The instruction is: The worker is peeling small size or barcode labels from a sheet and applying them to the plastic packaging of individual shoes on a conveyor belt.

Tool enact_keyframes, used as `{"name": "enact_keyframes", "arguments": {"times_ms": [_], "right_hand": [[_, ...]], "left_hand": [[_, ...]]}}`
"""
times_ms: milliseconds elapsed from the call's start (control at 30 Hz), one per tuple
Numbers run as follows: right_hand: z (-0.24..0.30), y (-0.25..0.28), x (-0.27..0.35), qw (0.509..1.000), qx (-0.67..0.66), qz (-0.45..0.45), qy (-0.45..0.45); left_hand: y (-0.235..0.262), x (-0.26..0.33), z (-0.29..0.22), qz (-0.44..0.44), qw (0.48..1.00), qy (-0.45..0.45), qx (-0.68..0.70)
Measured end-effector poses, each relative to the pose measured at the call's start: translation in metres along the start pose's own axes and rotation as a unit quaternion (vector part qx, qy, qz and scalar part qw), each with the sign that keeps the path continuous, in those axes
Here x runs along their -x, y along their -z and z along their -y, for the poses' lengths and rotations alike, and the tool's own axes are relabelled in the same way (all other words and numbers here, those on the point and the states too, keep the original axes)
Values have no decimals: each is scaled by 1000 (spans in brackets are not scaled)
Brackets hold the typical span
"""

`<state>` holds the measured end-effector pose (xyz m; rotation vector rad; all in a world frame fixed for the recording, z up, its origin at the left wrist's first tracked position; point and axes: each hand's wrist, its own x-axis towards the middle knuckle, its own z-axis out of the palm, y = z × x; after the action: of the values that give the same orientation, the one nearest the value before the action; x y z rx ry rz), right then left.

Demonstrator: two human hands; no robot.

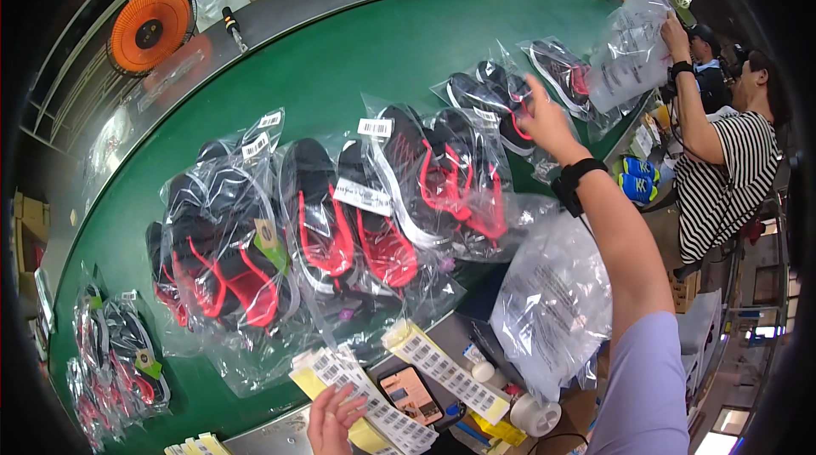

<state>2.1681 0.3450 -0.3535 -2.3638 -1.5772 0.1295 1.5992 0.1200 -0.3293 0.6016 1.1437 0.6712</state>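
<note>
My right hand (546, 121) is stretched out over a clear-bagged pair of black and red shoes (489, 96), its index finger extended and its thumb apart; whether it touches the plastic is unclear. At the lower edge, my left hand (335, 421) has loosely bent fingers held apart, with nothing seen in it. It is over a sheet of barcode labels (374, 404) with a yellow edge. Across the green belt (314, 55) lie several more bagged pairs, such as the shoes (319, 208) in the middle, some with white barcode stickers. Another bagged pair (561, 72) lies beyond my right hand.
A person in a striped top (727, 170) holds up a clear plastic bag (631, 51) at the right. Near me are a phone (410, 395), a second label strip (446, 370), a heap of plastic bags (552, 302) and a white tape roll (535, 415). An orange fan (150, 28) stands far left.
</note>
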Motion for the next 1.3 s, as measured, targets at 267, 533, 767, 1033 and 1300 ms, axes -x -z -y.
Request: {"name": "enact_keyframes", "arguments": {"times_ms": [267,533,767,1033,1300], "right_hand": [[-43,-93,-12,988,137,-11,-66],[50,77,-37,962,-271,-9,24],[300,107,98,951,-244,81,173],[375,-12,181,876,-343,210,267],[222,48,62,853,-510,-107,11]], "left_hand": [[-20,-13,-10,64,998,-21,4],[-19,-12,-25,8,996,-74,39],[-3,-15,-43,60,988,-139,-30],[-7,-25,-74,-8,933,-335,-134],[-71,-106,-149,83,666,-511,-537]]}}
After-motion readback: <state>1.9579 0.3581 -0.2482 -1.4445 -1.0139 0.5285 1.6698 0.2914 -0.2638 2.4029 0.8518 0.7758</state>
